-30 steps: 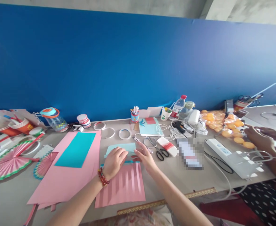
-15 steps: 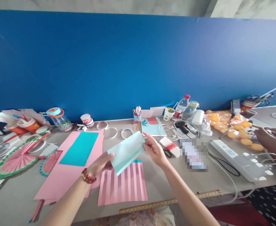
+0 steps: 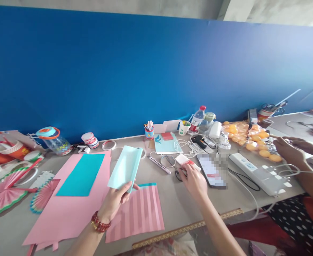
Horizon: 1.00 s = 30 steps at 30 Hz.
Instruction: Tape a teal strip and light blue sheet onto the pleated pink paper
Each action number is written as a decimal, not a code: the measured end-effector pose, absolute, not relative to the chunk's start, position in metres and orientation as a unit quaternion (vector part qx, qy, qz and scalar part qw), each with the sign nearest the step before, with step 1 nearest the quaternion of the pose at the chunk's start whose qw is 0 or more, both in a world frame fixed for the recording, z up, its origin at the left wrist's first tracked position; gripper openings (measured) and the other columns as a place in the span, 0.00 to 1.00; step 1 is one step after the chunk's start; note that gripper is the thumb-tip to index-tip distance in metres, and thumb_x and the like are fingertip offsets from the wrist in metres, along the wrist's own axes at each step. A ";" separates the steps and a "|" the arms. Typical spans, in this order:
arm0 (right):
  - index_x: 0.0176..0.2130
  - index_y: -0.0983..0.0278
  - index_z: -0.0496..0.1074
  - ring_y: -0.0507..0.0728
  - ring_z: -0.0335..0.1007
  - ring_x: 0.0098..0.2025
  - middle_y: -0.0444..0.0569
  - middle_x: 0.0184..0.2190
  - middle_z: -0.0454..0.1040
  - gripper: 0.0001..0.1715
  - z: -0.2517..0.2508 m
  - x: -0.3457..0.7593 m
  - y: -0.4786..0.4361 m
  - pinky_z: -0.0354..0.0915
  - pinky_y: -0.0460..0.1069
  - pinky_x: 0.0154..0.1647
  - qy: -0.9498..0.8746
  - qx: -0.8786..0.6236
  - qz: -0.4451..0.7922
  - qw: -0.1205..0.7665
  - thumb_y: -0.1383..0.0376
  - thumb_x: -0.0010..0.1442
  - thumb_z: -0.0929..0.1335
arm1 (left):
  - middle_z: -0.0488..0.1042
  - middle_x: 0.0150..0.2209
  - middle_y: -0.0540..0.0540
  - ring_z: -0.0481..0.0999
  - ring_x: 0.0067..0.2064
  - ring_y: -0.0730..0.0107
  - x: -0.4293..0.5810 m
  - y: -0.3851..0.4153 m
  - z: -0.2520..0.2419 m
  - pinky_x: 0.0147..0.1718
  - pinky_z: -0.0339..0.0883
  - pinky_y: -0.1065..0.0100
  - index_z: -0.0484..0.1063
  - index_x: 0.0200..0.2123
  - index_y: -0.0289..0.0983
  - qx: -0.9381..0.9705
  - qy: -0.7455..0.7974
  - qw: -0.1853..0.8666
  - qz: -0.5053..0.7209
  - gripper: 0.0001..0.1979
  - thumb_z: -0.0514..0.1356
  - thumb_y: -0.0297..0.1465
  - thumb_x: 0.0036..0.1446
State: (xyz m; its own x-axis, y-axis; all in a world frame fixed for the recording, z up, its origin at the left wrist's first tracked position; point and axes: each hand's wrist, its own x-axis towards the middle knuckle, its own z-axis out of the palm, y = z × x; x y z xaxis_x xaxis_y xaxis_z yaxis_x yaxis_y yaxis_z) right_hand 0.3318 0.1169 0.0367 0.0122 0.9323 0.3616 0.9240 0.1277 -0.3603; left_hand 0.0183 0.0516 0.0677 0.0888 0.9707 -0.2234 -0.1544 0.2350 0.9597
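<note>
A folded sheet of light blue paper (image 3: 126, 167) is held up by its lower edge in my left hand (image 3: 117, 199), thumb in front and fingers behind. My right hand (image 3: 195, 181) reaches down to the table, fingers apart, over a white and red box (image 3: 184, 160) and beside black loops (image 3: 178, 175) like scissor handles; whether it touches them is unclear. Under my left hand lies a pleated pink sheet (image 3: 137, 213) with a blue strip along its top. To the left, a teal sheet (image 3: 81, 174) rests on large pink paper (image 3: 73, 217).
A pen (image 3: 160, 165) and a phone (image 3: 212, 170) lie near my right hand. Behind stand a pen cup (image 3: 149, 133) and a bottle (image 3: 198, 119). A power strip (image 3: 255, 174) and bagged orange balls (image 3: 252, 138) are rightward, near another person's hands (image 3: 292, 149). Paper fans (image 3: 7, 192) lie left.
My right hand has let go of the light blue paper and moved right, down to the box. My left hand has tilted the paper more upright and shifted left. The view has turned rightward.
</note>
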 end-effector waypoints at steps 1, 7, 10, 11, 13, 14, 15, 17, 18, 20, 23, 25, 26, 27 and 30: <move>0.41 0.64 0.71 0.60 0.73 0.39 0.54 0.38 0.77 0.14 0.031 0.339 0.115 0.63 0.49 0.36 -0.710 -0.668 -0.011 0.222 0.58 0.65 0.63 | 0.77 0.38 0.43 0.55 0.20 0.82 0.021 0.052 0.068 0.21 0.55 0.72 0.75 0.46 0.35 0.400 0.488 0.612 0.477 0.22 0.63 0.45 0.56; 0.43 0.64 0.71 0.58 0.74 0.37 0.54 0.42 0.75 0.10 0.024 0.349 0.111 0.58 0.48 0.29 -0.719 -0.691 -0.008 0.067 0.64 0.63 0.64 | 0.77 0.45 0.38 0.62 0.24 0.78 0.035 0.049 0.069 0.27 0.63 0.68 0.69 0.57 0.36 0.369 0.450 0.616 0.531 0.25 0.61 0.41 0.60; 0.40 0.65 0.73 0.59 0.75 0.38 0.53 0.38 0.76 0.09 0.031 0.352 0.109 0.59 0.48 0.32 -0.732 -0.680 0.016 0.039 0.65 0.61 0.66 | 0.76 0.46 0.38 0.64 0.27 0.75 0.040 0.046 0.071 0.30 0.65 0.66 0.68 0.58 0.36 0.361 0.442 0.616 0.542 0.25 0.60 0.40 0.61; 0.40 0.65 0.73 0.60 0.75 0.39 0.54 0.38 0.77 0.08 0.033 0.354 0.108 0.60 0.48 0.32 -0.734 -0.678 0.025 0.037 0.65 0.60 0.66 | 0.76 0.46 0.38 0.65 0.28 0.74 0.042 0.045 0.073 0.30 0.67 0.66 0.69 0.58 0.35 0.359 0.439 0.617 0.546 0.25 0.60 0.40 0.61; 0.38 0.64 0.73 0.60 0.76 0.38 0.53 0.38 0.78 0.08 0.035 0.361 0.104 0.60 0.48 0.33 -0.726 -0.685 0.046 0.031 0.63 0.59 0.66 | 0.76 0.45 0.38 0.67 0.29 0.73 0.044 0.044 0.075 0.32 0.69 0.64 0.70 0.56 0.35 0.356 0.427 0.621 0.552 0.23 0.59 0.40 0.61; 0.38 0.63 0.73 0.60 0.76 0.37 0.53 0.38 0.78 0.09 0.036 0.365 0.101 0.60 0.49 0.32 -0.717 -0.694 0.058 0.030 0.62 0.59 0.66 | 0.76 0.44 0.39 0.68 0.30 0.72 0.046 0.043 0.076 0.33 0.69 0.64 0.71 0.55 0.35 0.354 0.420 0.624 0.556 0.22 0.59 0.39 0.61; 0.37 0.62 0.73 0.60 0.76 0.37 0.52 0.38 0.79 0.09 0.036 0.369 0.099 0.61 0.49 0.32 -0.708 -0.701 0.075 0.031 0.61 0.59 0.65 | 0.76 0.44 0.40 0.68 0.30 0.72 0.047 0.043 0.076 0.34 0.70 0.63 0.72 0.53 0.35 0.351 0.416 0.625 0.559 0.20 0.59 0.39 0.61; 0.37 0.60 0.73 0.60 0.76 0.38 0.50 0.37 0.80 0.10 0.036 0.378 0.095 0.61 0.49 0.32 -0.692 -0.710 0.116 0.049 0.60 0.58 0.65 | 0.76 0.43 0.40 0.69 0.30 0.72 0.048 0.042 0.077 0.35 0.71 0.63 0.75 0.48 0.34 0.345 0.416 0.626 0.562 0.17 0.59 0.38 0.61; 0.36 0.60 0.73 0.60 0.76 0.38 0.49 0.37 0.80 0.10 0.036 0.383 0.094 0.62 0.49 0.33 -0.685 -0.713 0.137 0.064 0.59 0.57 0.65 | 0.75 0.42 0.40 0.69 0.31 0.72 0.049 0.042 0.076 0.35 0.71 0.63 0.77 0.45 0.33 0.343 0.418 0.625 0.563 0.16 0.59 0.39 0.61; 0.36 0.59 0.74 0.60 0.76 0.37 0.49 0.36 0.80 0.12 0.036 0.392 0.090 0.63 0.49 0.33 -0.667 -0.713 0.186 0.105 0.56 0.55 0.65 | 0.75 0.41 0.40 0.70 0.31 0.71 0.050 0.042 0.076 0.36 0.73 0.61 0.78 0.41 0.32 0.342 0.422 0.620 0.566 0.16 0.60 0.40 0.61; 0.35 0.59 0.74 0.57 0.74 0.27 0.49 0.33 0.80 0.16 0.032 0.406 0.081 0.65 0.49 0.27 -0.620 -0.708 0.290 0.173 0.53 0.51 0.66 | 0.74 0.39 0.42 0.70 0.31 0.71 0.051 0.041 0.075 0.38 0.74 0.59 0.75 0.49 0.35 0.344 0.412 0.608 0.585 0.19 0.60 0.40 0.61; 0.36 0.60 0.73 0.56 0.70 0.21 0.49 0.28 0.78 0.20 0.030 0.413 0.072 0.64 0.49 0.24 -0.581 -0.701 0.351 0.217 0.50 0.48 0.67 | 0.73 0.38 0.44 0.70 0.31 0.72 0.052 0.041 0.076 0.39 0.74 0.59 0.70 0.56 0.37 0.348 0.407 0.595 0.599 0.22 0.60 0.39 0.61; 0.36 0.61 0.73 0.55 0.68 0.20 0.48 0.27 0.77 0.22 0.028 0.416 0.067 0.65 0.49 0.23 -0.562 -0.698 0.375 0.237 0.49 0.47 0.68 | 0.73 0.38 0.45 0.70 0.31 0.72 0.052 0.042 0.077 0.39 0.74 0.59 0.68 0.58 0.38 0.351 0.407 0.591 0.602 0.23 0.60 0.38 0.61; 0.37 0.61 0.74 0.56 0.68 0.21 0.48 0.26 0.76 0.24 0.027 0.418 0.061 0.65 0.50 0.23 -0.542 -0.694 0.398 0.256 0.48 0.46 0.69 | 0.73 0.38 0.45 0.70 0.31 0.72 0.052 0.042 0.077 0.39 0.74 0.59 0.67 0.59 0.38 0.354 0.406 0.589 0.603 0.24 0.61 0.38 0.61; 0.43 0.62 0.74 0.56 0.69 0.24 0.51 0.30 0.76 0.31 0.027 0.418 0.045 0.67 0.50 0.25 -0.484 -0.667 0.477 0.304 0.45 0.46 0.71 | 0.73 0.37 0.46 0.71 0.31 0.72 0.053 0.042 0.077 0.40 0.74 0.59 0.66 0.61 0.40 0.350 0.404 0.591 0.605 0.26 0.61 0.37 0.61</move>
State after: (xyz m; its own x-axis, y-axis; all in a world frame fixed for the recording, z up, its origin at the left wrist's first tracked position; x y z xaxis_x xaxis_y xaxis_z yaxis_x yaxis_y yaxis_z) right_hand 0.4181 0.0446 0.0269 0.0754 0.9366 -0.3421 0.3553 -0.3458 -0.8684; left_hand 0.0525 0.0417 0.0774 -0.0571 0.9969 -0.0539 -0.4323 0.0240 0.9014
